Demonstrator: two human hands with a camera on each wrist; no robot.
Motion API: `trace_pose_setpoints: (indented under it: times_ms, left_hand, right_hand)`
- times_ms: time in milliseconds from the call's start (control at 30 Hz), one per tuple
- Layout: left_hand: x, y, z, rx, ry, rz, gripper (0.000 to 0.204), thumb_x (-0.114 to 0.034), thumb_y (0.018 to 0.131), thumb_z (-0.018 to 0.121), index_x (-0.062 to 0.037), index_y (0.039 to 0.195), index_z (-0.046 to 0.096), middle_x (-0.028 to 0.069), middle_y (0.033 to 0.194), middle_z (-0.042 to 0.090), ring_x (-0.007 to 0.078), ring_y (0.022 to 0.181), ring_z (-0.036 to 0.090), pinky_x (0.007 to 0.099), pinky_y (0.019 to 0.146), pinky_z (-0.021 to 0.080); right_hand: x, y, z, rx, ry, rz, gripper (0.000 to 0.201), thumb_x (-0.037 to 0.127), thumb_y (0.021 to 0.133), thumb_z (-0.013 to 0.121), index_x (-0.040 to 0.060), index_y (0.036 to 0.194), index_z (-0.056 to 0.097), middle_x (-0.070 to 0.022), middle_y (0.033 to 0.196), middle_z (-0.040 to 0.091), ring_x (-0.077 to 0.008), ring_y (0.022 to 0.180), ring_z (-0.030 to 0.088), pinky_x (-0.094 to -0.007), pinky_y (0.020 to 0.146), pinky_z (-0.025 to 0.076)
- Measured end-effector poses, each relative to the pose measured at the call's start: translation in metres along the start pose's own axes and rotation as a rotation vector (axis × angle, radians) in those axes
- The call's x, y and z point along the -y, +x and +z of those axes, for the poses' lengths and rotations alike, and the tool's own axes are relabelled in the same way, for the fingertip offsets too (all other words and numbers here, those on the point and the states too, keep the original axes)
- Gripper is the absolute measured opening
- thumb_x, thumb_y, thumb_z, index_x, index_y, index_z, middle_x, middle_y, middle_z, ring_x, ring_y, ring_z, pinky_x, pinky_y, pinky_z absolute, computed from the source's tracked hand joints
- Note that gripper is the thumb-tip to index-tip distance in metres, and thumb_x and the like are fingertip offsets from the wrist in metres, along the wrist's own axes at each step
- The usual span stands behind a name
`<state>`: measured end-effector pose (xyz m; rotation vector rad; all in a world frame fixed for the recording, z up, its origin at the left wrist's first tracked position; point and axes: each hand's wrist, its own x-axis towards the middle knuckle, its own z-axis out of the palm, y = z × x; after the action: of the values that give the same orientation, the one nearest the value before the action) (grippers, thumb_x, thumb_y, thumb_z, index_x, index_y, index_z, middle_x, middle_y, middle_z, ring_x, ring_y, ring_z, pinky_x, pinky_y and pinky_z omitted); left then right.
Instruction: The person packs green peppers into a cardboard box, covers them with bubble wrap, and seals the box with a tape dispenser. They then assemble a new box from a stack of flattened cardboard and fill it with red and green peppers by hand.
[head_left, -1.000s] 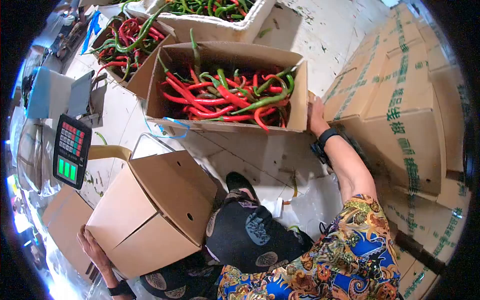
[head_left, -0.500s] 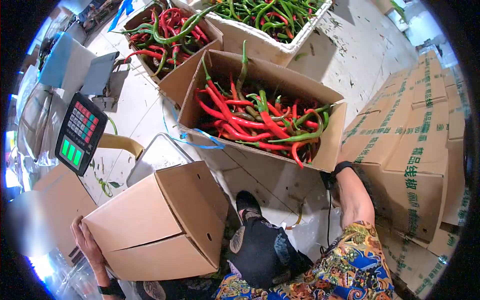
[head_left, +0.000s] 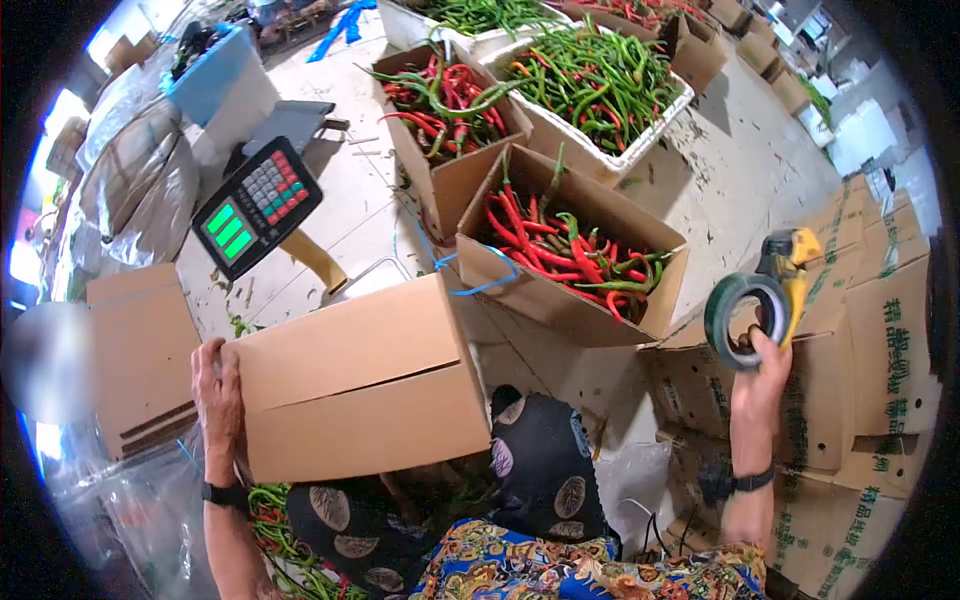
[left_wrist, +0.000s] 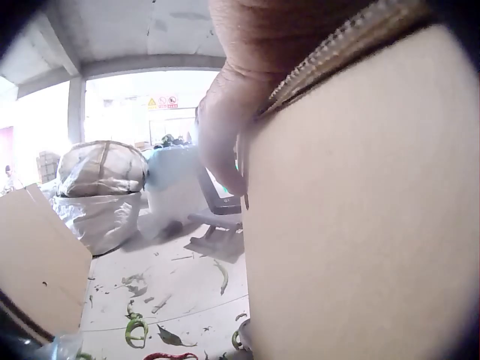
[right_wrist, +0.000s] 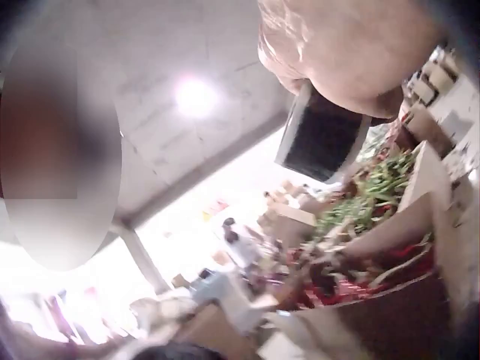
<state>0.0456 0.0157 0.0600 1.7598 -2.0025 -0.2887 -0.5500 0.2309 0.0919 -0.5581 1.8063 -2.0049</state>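
Observation:
A closed cardboard box (head_left: 350,375) lies tilted across the person's lap, its two flaps meeting at a seam. The left hand (head_left: 217,405) grips the box's left end, fingers bent round its corner; in the left wrist view a finger lies against the pale cardboard wall (left_wrist: 360,210). Raised at the right, the right hand (head_left: 765,375) holds a yellow tape dispenser (head_left: 797,270) with a roll of dark green tape (head_left: 722,318). In the right wrist view the roll's dark side (right_wrist: 322,135) shows under that hand.
Ahead stand an open carton of red chillies (head_left: 570,305), another chilli carton (head_left: 440,185) and a white foam box (head_left: 640,150) of green chillies. A scale display (head_left: 258,208) is at left. Printed cartons (head_left: 890,330) lie at right, a cardboard sheet (head_left: 145,350) at left.
The right hand has come up from beside the printed cartons, now holding the tape dispenser. The lap box has turned so its seamed face shows more. The head view has shifted.

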Motion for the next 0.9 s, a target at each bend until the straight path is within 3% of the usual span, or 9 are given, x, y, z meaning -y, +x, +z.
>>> trace_pose_setpoints:
  times_ms: [100, 167, 233, 333, 433, 600, 700, 733, 900]
  left_hand:
    - [-0.001, -0.004, 0.0, -0.008, 0.023, 0.03, 0.031, -0.017, 0.091, 0.055, 0.0003, 0.116, 0.054, 0.0203, 0.111, 0.056, 0.0388, 0.106, 0.054, 0.0439, 0.093, 0.043]
    - [0.008, -0.006, 0.002, -0.005, 0.075, 0.03, 0.036, -0.02, 0.089, 0.057, -0.0007, 0.119, 0.053, 0.0212, 0.114, 0.056, 0.0398, 0.108, 0.054, 0.0455, 0.094, 0.044]
    - [0.021, -0.011, 0.01, -0.045, 0.039, 0.031, 0.039, -0.023, 0.088, 0.059, -0.0014, 0.12, 0.054, 0.0221, 0.116, 0.055, 0.0409, 0.109, 0.054, 0.0467, 0.094, 0.044]
    - [0.011, -0.013, 0.004, -0.031, -0.024, -0.02, 0.04, -0.026, 0.089, 0.06, -0.0011, 0.119, 0.054, 0.0223, 0.117, 0.054, 0.0412, 0.108, 0.055, 0.0464, 0.092, 0.046]
    - [0.009, -0.012, 0.003, -0.044, -0.049, -0.059, 0.042, -0.031, 0.09, 0.061, -0.0013, 0.12, 0.055, 0.022, 0.119, 0.054, 0.0413, 0.107, 0.056, 0.0464, 0.091, 0.047]
    - [0.008, -0.013, 0.004, -0.042, -0.019, -0.044, 0.047, -0.036, 0.092, 0.058, -0.0016, 0.124, 0.054, 0.0207, 0.124, 0.052, 0.0418, 0.107, 0.057, 0.0479, 0.092, 0.047]
    - [0.014, -0.016, 0.008, -0.028, -0.03, -0.057, 0.043, -0.033, 0.093, 0.058, -0.0007, 0.122, 0.055, 0.0201, 0.124, 0.053, 0.0409, 0.11, 0.055, 0.0488, 0.093, 0.046]
    - [0.02, -0.019, 0.009, -0.066, 0.271, 0.292, 0.038, -0.029, 0.093, 0.058, 0.0003, 0.118, 0.058, 0.0199, 0.122, 0.054, 0.0387, 0.113, 0.053, 0.0491, 0.094, 0.046]
    - [-0.002, -0.022, -0.007, -0.47, -0.171, 0.129, 0.033, -0.022, 0.095, 0.056, 0.0019, 0.117, 0.058, 0.0209, 0.115, 0.058, 0.0376, 0.106, 0.057, 0.0449, 0.091, 0.047]
  right_hand:
    - [0.019, -0.028, 0.019, 0.449, 0.481, 0.206, 0.05, 0.022, 0.089, 0.064, 0.0013, 0.133, 0.051, -0.0115, 0.128, 0.059, -0.0258, 0.116, 0.058, -0.0421, 0.101, 0.048]
    - [0.01, -0.032, 0.049, 0.4, 0.454, 0.406, 0.062, 0.017, 0.081, 0.069, 0.0027, 0.138, 0.046, -0.0089, 0.12, 0.062, -0.0254, 0.11, 0.06, -0.0418, 0.098, 0.048]
    - [0.006, -0.042, 0.086, 0.72, 0.283, 0.371, 0.07, 0.017, 0.076, 0.073, 0.0016, 0.138, 0.045, -0.009, 0.121, 0.06, -0.0254, 0.112, 0.058, -0.0414, 0.101, 0.046]
    - [0.027, -0.08, 0.142, 0.784, 0.014, 0.166, 0.087, 0.023, 0.065, 0.083, 0.0016, 0.139, 0.043, -0.0064, 0.125, 0.057, -0.0224, 0.111, 0.059, -0.0357, 0.102, 0.044]
    - [0.052, -0.099, 0.171, 0.897, 0.154, 0.129, 0.088, 0.028, 0.062, 0.088, 0.0037, 0.136, 0.047, -0.0091, 0.127, 0.056, -0.0258, 0.107, 0.061, -0.039, 0.099, 0.049]
    - [0.076, -0.127, 0.262, 1.181, -0.393, -0.101, 0.067, 0.019, 0.064, 0.087, 0.0022, 0.12, 0.055, -0.0079, 0.105, 0.061, -0.0213, 0.1, 0.062, -0.0336, 0.09, 0.052]
    - [0.013, -0.148, 0.297, 1.364, -0.378, -0.43, 0.066, 0.026, 0.065, 0.089, 0.0024, 0.117, 0.055, -0.009, 0.099, 0.065, -0.0204, 0.087, 0.065, -0.0332, 0.079, 0.052]
    - [0.012, -0.153, 0.305, 1.402, -0.441, -0.531, 0.066, 0.027, 0.066, 0.089, 0.0025, 0.117, 0.055, -0.0108, 0.099, 0.065, -0.0217, 0.087, 0.065, -0.0337, 0.078, 0.052]
    - [0.019, -0.152, 0.307, 1.442, -0.594, -0.589, 0.07, 0.028, 0.068, 0.088, 0.0037, 0.124, 0.054, -0.0163, 0.104, 0.066, -0.0303, 0.095, 0.066, -0.0394, 0.084, 0.051]
